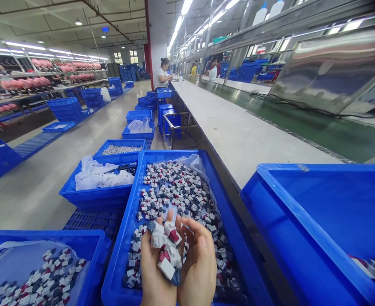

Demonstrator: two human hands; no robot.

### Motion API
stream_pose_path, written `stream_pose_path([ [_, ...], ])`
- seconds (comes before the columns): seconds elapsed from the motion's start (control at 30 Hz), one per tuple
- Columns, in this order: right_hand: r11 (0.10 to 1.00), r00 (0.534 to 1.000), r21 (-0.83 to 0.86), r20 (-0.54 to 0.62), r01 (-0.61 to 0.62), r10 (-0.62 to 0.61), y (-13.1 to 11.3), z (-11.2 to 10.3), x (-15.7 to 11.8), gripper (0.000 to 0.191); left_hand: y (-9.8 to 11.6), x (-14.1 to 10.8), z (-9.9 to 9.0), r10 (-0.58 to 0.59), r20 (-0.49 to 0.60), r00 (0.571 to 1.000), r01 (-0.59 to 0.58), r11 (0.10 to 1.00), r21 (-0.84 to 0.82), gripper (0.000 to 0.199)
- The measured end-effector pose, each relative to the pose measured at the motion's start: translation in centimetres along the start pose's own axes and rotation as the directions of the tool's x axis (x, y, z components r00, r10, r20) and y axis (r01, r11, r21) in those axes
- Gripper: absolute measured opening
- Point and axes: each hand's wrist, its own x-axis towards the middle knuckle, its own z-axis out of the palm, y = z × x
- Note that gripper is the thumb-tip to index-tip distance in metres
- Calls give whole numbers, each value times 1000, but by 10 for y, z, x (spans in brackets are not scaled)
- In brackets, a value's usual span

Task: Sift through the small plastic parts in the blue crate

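Note:
My left hand (157, 274) and my right hand (200, 265) are cupped side by side, palms up and fingers curled. Together they hold several small plastic parts (166, 244) in white, dark blue and crimson, most of them over my left palm. Below the hands stands a large blue bin (122, 255), lined with clear plastic film. Many similar small parts (177, 182) fill it, spread loosely from its far end to its near end. My wrists partly hide the parts at the near end.
Another blue bin (101, 255) with similar parts stands at left; a large blue bin (270, 204) at right shows some parts at its edge. Beyond are bins with white bags (101, 174). A long white bench (225, 123) runs ahead, where a person (163, 74) sits.

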Motion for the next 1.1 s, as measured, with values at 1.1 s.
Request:
stream_pose_path([
  [1.1, 957, 950, -157, 159, -243, 267, -8, -14, 19, 30, 10, -3, -23, 72, 334, 940, -120, 985, 126, 38],
])
